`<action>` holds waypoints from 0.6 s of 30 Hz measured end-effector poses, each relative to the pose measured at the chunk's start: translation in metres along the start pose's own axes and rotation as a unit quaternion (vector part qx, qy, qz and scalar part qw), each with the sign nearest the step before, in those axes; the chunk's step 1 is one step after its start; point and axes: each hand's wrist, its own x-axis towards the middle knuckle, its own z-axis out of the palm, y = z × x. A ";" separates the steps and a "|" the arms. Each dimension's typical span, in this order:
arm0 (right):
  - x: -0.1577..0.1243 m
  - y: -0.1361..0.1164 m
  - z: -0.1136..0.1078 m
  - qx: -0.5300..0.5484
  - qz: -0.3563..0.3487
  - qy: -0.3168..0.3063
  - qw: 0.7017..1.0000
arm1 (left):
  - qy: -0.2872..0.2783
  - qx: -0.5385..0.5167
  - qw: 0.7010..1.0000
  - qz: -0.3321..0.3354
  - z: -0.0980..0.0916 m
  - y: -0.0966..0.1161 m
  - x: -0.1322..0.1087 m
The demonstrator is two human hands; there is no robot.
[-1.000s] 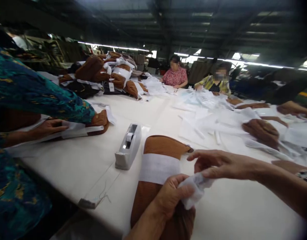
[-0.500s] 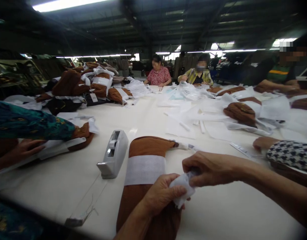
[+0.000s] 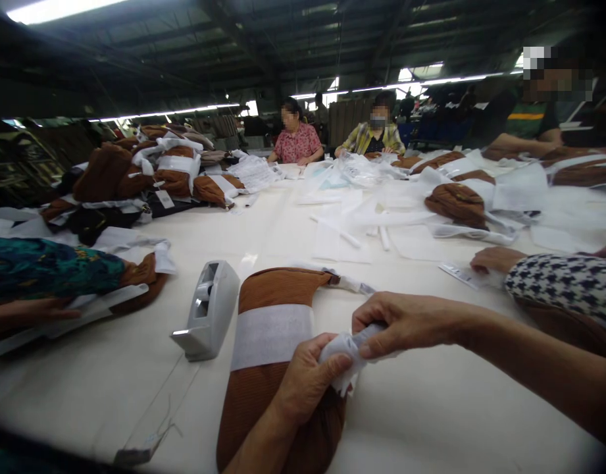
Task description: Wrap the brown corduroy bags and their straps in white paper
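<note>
A brown corduroy bag (image 3: 277, 289) lies lengthwise on the white table (image 3: 455, 421) in front of me, with a white paper band (image 3: 272, 334) wrapped round its middle. My left hand (image 3: 307, 378) rests on the bag's near part and pinches a crumpled piece of white tissue paper (image 3: 338, 350). My right hand (image 3: 404, 322) reaches in from the right and is closed on the other end of the same paper. A grey tape dispenser (image 3: 206, 311) stands just left of the bag.
A person in a teal patterned sleeve (image 3: 46, 268) works on another wrapped bag at the left. A hand and chequered sleeve (image 3: 559, 283) lie at the right. Wrapped brown bags (image 3: 135, 171) pile up at the back left; loose white sheets (image 3: 362, 224) cover the middle. Two people sit at the far end.
My right hand went from open fingers above the paper to gripping it, and both hands drew closer together. The camera view swung right, so the dispenser and neighbours shifted left.
</note>
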 end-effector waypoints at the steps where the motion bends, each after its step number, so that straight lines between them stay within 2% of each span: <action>1: 0.000 0.000 0.000 0.011 0.002 -0.006 1.000 | 0.001 -0.001 1.000 -0.004 0.000 0.000 0.001; 7: -0.003 0.003 -0.002 0.034 0.021 -0.066 0.997 | -0.023 0.019 0.999 -0.026 0.000 0.000 0.002; 12: 0.003 0.009 0.001 -0.025 0.034 -0.103 0.994 | -0.042 0.046 0.997 -0.045 0.002 -0.005 0.003; 14: 0.005 0.010 0.000 -0.075 -0.003 -0.066 0.995 | -0.023 0.042 0.998 -0.044 0.002 -0.005 0.004; 18: 0.003 0.014 -0.004 -0.189 -0.051 0.123 0.973 | 0.007 0.005 0.999 -0.045 0.003 -0.003 0.009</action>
